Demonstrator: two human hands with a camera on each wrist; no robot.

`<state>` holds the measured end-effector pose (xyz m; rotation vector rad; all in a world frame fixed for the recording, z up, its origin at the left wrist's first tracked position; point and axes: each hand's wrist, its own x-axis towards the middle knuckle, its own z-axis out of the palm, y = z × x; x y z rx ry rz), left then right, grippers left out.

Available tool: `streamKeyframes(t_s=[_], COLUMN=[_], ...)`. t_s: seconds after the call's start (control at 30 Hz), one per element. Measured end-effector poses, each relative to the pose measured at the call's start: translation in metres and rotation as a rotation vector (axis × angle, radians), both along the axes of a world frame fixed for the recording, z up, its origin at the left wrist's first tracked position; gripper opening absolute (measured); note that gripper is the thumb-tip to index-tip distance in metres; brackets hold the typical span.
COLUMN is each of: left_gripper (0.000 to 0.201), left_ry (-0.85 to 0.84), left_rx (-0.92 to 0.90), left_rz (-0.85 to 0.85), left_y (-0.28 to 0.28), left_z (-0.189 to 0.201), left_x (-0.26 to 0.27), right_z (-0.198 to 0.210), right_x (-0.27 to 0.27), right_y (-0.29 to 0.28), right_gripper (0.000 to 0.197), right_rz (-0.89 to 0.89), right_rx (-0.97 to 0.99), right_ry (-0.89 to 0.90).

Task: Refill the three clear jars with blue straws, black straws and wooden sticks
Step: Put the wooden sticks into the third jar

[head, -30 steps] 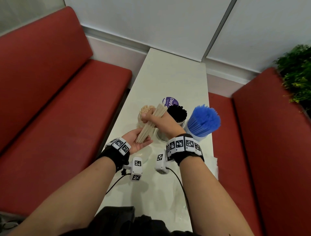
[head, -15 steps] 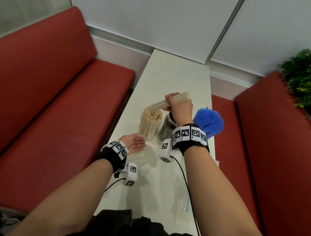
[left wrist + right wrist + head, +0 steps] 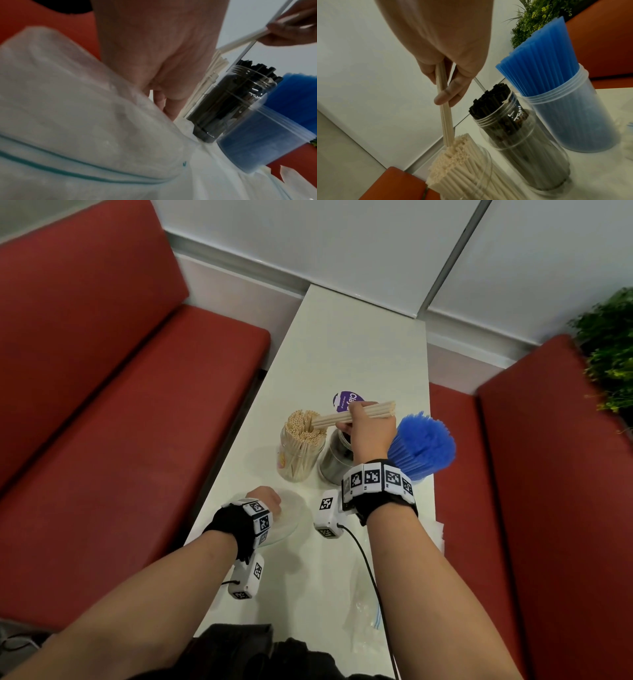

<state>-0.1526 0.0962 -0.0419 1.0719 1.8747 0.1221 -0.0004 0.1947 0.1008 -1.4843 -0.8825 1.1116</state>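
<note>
Since a second ago the right hand (image 3: 368,429) has carried its small bundle of wooden sticks (image 3: 352,415) up off the left palm and over to the jars, while the left hand (image 3: 265,501) has dropped to the worktop (image 3: 342,344) and now rests on a clear plastic bag (image 3: 291,518) at lower centre of the head view. The right grip is pinched round the bundle, thumb and fingers (image 3: 447,97) curled on it, and the wrist view shows the lower tips touching the packed stick ends at the mouth of the stick jar (image 3: 481,175). Whether the left grip pinches the bag or merely lies on it, I cannot tell; its fingers are mostly hidden. The step in hand looks like topping up the third jar: the black straws (image 3: 489,102) and blue straws (image 3: 537,65) already stand full in their jars to the right. The stick jar is crowded, so the next move probably calls for tilting the bundle steeper, finding a gap among the ends, and pressing down gently so the jar does not tip or the sticks splay out.
</note>
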Motion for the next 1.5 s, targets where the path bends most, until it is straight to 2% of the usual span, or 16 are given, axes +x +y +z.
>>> streamKeyframes(t_s=[0.13,0.33,0.47,0.63,0.73,0.83,0.97,1.07,1.13,1.17,1.27,1.37,1.43,1.5], left_gripper=[0.044,0.039,0.034,0.038,0.039,0.044,0.043,0.036,0.035,0.035,0.035,0.039,0.05,0.052], left_ry=[0.088,0.173,0.237,0.33,0.389,0.431,0.383,0.271,0.254,0.245,0.223,0.215,0.214,0.219], left_rx=[-0.031,-0.055,-0.038,-0.026,-0.016,0.007,-0.025,-0.069,-0.071,-0.076,-0.09,-0.082,-0.047,-0.041], left_rz=[-0.108,-0.173,-0.238,-0.322,-0.371,-0.385,-0.362,-0.355,-0.348,-0.342,-0.329,-0.293,-0.246,-0.279], left_y=[0.004,0.001,-0.001,-0.004,-0.01,-0.013,-0.011,-0.009,-0.01,-0.01,-0.008,-0.009,-0.013,-0.012], left_z=[-0.006,-0.014,-0.016,-0.015,-0.01,-0.002,-0.005,-0.018,-0.024,-0.026,-0.032,-0.037,-0.042,-0.043], left_x=[0.004,0.004,0.002,0.005,0.006,0.009,0.013,0.014,0.014,0.013,0.011,0.011,0.009,0.006], right_z=[0.006,-0.01,-0.014,-0.011,-0.008,-0.009,-0.017,-0.022,-0.02,-0.017,-0.012,-0.014,-0.025,-0.04], right_x=[-0.01,-0.007,-0.002,-0.004,-0.008,-0.015,-0.027,-0.032,-0.033,-0.033,-0.039,-0.049,-0.052,-0.052], right_y=[0.003,0.0,0.002,0.002,0.001,0.002,0.002,0.004,0.006,0.007,0.008,0.007,0.006,0.004], right_gripper=[0.019,0.01,0.013,0.009,0.008,0.013,0.014,0.021,0.007,0.011,0.029,0.034,0.035,0.043], right_rz=[0.016,-0.01,-0.045,-0.05,0.006,0.084,0.386,0.447,0.468,0.458,0.367,0.369,0.491,0.637], right_rx=[0.017,-0.043,-0.038,-0.021,0.005,0.07,0.101,0.047,0.044,0.078,0.338,0.564,0.527,0.392], right_ry=[0.136,0.069,0.07,0.039,-0.057,-0.292,-0.565,-0.618,-0.627,-0.644,-0.629,-0.685,-0.799,-0.915])
